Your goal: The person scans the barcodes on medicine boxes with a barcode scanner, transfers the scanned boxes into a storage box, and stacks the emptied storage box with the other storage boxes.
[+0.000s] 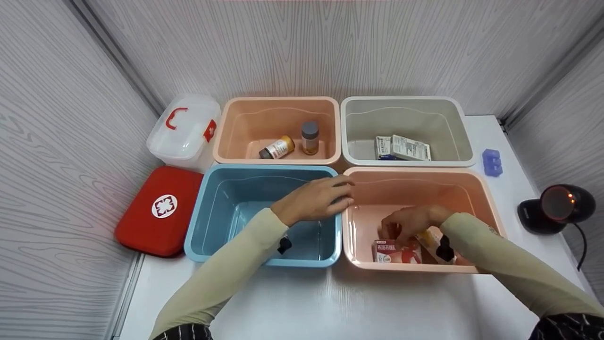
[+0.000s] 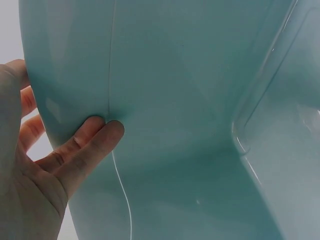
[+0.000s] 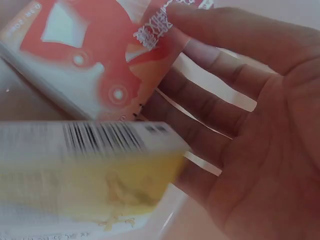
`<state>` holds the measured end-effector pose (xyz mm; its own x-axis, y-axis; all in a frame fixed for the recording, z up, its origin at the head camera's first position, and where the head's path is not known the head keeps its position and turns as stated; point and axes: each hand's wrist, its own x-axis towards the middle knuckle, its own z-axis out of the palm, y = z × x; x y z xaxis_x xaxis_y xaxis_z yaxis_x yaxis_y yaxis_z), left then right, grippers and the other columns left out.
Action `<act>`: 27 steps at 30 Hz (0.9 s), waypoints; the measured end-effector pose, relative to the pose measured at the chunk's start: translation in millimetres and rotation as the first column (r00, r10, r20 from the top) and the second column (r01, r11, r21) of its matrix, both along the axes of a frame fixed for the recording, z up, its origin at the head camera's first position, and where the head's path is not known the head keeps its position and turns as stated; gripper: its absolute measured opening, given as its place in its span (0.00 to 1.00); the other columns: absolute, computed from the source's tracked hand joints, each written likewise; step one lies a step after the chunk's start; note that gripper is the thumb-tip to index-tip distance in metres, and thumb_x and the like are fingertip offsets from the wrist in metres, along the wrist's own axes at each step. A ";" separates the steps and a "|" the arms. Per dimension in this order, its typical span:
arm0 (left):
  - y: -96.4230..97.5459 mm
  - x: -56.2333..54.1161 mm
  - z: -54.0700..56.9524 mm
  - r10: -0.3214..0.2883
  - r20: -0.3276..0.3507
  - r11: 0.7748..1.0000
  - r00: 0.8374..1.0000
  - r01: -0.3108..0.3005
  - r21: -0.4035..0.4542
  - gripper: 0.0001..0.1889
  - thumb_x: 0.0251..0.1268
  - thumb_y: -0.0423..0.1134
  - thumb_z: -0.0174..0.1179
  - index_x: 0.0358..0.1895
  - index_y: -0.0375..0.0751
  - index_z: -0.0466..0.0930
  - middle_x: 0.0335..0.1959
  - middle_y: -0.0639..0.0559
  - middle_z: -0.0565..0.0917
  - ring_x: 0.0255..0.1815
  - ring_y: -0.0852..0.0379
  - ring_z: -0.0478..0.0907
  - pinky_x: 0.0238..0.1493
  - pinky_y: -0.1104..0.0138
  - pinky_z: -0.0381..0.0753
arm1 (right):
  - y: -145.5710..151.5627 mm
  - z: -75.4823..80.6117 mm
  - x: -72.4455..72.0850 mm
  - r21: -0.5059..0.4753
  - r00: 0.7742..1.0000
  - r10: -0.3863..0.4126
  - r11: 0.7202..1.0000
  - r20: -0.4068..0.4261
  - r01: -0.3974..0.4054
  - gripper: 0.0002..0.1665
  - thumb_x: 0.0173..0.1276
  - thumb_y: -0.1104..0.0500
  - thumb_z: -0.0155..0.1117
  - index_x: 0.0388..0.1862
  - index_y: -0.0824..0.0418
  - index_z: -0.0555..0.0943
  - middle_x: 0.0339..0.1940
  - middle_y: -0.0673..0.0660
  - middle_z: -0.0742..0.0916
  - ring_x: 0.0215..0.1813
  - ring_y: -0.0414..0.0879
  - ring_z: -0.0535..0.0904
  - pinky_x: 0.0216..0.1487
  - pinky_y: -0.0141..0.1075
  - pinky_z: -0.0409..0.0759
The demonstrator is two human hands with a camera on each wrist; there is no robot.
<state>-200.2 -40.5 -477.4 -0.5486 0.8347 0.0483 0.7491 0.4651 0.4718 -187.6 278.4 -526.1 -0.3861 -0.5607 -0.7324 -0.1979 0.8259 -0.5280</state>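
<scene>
Right grip [image 1: 414, 222] pinches the red box [image 1: 390, 255] beneath; left grip [image 1: 317, 200] clasps the blue bin [image 1: 306, 262].

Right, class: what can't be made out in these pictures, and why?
Right wrist: some fingertips of right grip, behind red box.
Right wrist: fine print on yellow box, blurred.
Head: floor of blue bin, partly behind left sleeve.
Head: print on white boxes, too small.

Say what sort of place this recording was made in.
Probably a staged booth rather than a home or clinic: wood-grain panels enclose a white table on three sides, with open plastic bins and a red case set out on it.
</scene>
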 end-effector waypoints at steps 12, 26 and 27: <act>0.5 1.2 0.1 0.014 0.005 1.000 1.000 -0.014 -0.016 0.20 0.89 0.51 0.51 0.69 0.48 0.83 0.79 0.49 0.75 0.72 0.51 0.79 0.77 0.56 0.79 | 18.8 46.2 -7.4 -0.420 0.892 -0.248 0.904 -0.377 0.074 0.13 0.79 0.55 0.71 0.59 0.54 0.86 0.48 0.54 0.90 0.44 0.47 0.85 0.43 0.36 0.87; 1.0 0.5 0.2 0.012 0.003 1.000 1.000 -0.012 -0.009 0.21 0.89 0.52 0.50 0.71 0.50 0.82 0.76 0.50 0.76 0.69 0.53 0.79 0.77 0.58 0.80 | 35.9 96.1 21.2 -0.513 0.543 -0.455 0.857 -0.706 0.051 0.22 0.69 0.71 0.74 0.59 0.55 0.88 0.51 0.52 0.88 0.46 0.42 0.77 0.44 0.26 0.77; 0.8 0.6 0.2 0.012 0.007 1.000 1.000 -0.012 -0.008 0.21 0.89 0.52 0.50 0.72 0.50 0.82 0.77 0.50 0.76 0.70 0.53 0.79 0.77 0.58 0.79 | 37.6 97.8 22.4 -0.524 0.530 -0.466 0.851 -0.709 0.048 0.23 0.69 0.72 0.74 0.59 0.55 0.88 0.50 0.52 0.89 0.46 0.42 0.77 0.44 0.25 0.76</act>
<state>-199.6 -39.6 -477.3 -0.5588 0.8285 0.0374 0.7400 0.4777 0.4735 -165.3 316.0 -428.3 -0.8519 -0.4751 0.2206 -0.5120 0.6664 -0.5420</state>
